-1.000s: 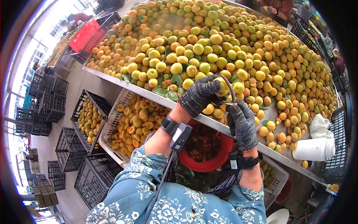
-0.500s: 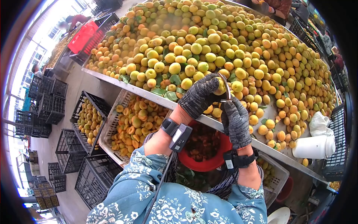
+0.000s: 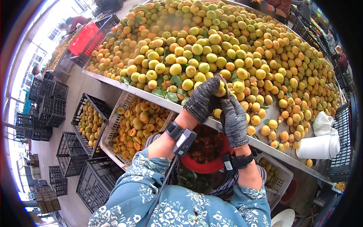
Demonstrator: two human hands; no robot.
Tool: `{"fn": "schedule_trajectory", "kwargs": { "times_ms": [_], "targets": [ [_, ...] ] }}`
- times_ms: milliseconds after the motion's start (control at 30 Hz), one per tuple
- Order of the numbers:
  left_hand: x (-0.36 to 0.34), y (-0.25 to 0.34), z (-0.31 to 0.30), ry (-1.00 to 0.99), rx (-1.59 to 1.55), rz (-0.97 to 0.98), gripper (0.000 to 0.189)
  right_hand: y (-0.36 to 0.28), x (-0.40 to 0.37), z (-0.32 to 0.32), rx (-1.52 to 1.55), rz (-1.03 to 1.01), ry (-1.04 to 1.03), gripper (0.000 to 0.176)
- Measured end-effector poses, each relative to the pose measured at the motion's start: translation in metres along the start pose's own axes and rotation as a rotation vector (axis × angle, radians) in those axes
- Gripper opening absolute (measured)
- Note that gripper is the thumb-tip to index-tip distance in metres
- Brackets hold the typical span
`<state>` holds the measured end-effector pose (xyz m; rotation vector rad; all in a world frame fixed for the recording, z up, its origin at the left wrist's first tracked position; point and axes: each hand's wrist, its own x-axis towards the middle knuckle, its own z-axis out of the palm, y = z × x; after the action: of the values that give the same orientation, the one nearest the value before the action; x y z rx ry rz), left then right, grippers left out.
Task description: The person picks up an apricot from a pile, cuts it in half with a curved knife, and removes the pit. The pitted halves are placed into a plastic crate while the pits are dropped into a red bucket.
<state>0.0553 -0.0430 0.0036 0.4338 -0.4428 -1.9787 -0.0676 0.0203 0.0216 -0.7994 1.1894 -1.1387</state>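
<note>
So, left hand (image 3: 202, 100) holds fruit (image 3: 219, 90), right hand (image 3: 234, 122) blade (image 3: 226, 85)

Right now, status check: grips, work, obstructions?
Left grip closed on a yellow fruit. Right grip holding a thin blade at that fruit, contact unclear. Nothing visibly blocking; fruit heap just beyond.

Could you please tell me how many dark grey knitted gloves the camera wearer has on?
2: one on the left hand, which grips a round yellow-green fruit, and one on the right hand, which holds a thin curved blade beside that fruit. None seems hidden.
</note>
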Motion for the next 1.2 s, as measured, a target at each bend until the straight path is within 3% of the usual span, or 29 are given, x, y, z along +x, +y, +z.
{"fn": "schedule_trajectory", "kwargs": {
  "times_ms": [67,100,167,200,267,300,400,567,633,667,700,767,800,867,900,967,1000,1100,1200],
  "targets": [
    [0.001,-0.005,0.000,0.007,0.051,0.020,0.032,0.012,0.007,0.002,-0.266,-0.395,0.117,0.017],
    [0.000,-0.007,0.002,0.013,0.103,0.041,0.032,0.010,0.007,0.003,-0.265,-0.395,0.119,0.017],
    [-0.004,-0.009,0.007,0.032,0.195,0.084,0.031,0.005,0.006,0.006,0.164,-0.207,0.055,0.019],
    [-0.005,-0.010,0.009,0.052,0.284,0.130,0.030,0.005,0.006,0.008,0.162,-0.208,0.056,0.019],
    [-0.005,-0.007,0.006,0.054,0.235,0.100,0.032,0.008,0.006,0.010,-0.126,-0.629,0.087,0.016],
    [-0.005,-0.005,0.004,0.058,0.191,0.071,0.035,0.007,0.003,0.009,-0.125,-0.627,0.089,0.016],
    [-0.003,0.007,0.001,0.061,0.105,0.080,0.035,-0.001,-0.007,0.010,0.145,0.030,0.002,0.016],
    [-0.002,0.005,0.006,0.057,0.049,0.053,0.038,0.008,-0.003,0.014,0.125,-0.042,0.029,0.015],
    [-0.004,-0.003,0.016,0.065,0.020,0.040,0.038,0.009,0.004,0.014,0.166,-0.175,0.016,0.010],
    [-0.005,-0.005,0.019,0.073,-0.006,0.028,0.039,0.023,0.019,0.014,0.068,-0.373,0.083,0.011],
    [-0.005,-0.006,0.017,0.071,-0.006,0.027,0.039,0.027,0.026,0.006,0.067,-0.373,0.085,0.011],
    [-0.003,-0.006,0.007,0.045,0.048,0.016,0.038,0.029,0.035,-0.013,-0.943,-1.212,0.197,0.014],
    [0.000,-0.006,0.003,0.045,0.049,0.016,0.038,0.021,0.026,-0.009,-0.942,-1.211,0.197,0.014],
    [0.006,-0.004,-0.005,0.066,0.038,0.117,0.037,0.000,0.000,0.006,0.149,-0.038,-0.069,0.017],
    [0.004,-0.002,-0.003,0.070,0.036,0.118,0.037,0.003,-0.001,0.010,0.148,-0.035,-0.071,0.017],
    [0.000,0.004,0.003,0.016,0.015,0.064,0.036,0.013,0.001,0.014,-0.095,-0.222,0.041,0.020],
    [-0.002,0.004,0.005,0.024,0.002,0.031,0.037,0.016,0.004,0.016,-0.228,-0.409,0.088,0.022],
    [-0.008,-0.005,0.019,0.043,0.005,0.028,0.038,0.009,0.001,0.018,-0.360,-0.564,0.170,0.022],
    [-0.007,-0.007,0.017,0.041,0.088,0.047,0.039,0.003,0.002,0.012,-0.300,-0.480,0.102,0.023]
  ]
}}
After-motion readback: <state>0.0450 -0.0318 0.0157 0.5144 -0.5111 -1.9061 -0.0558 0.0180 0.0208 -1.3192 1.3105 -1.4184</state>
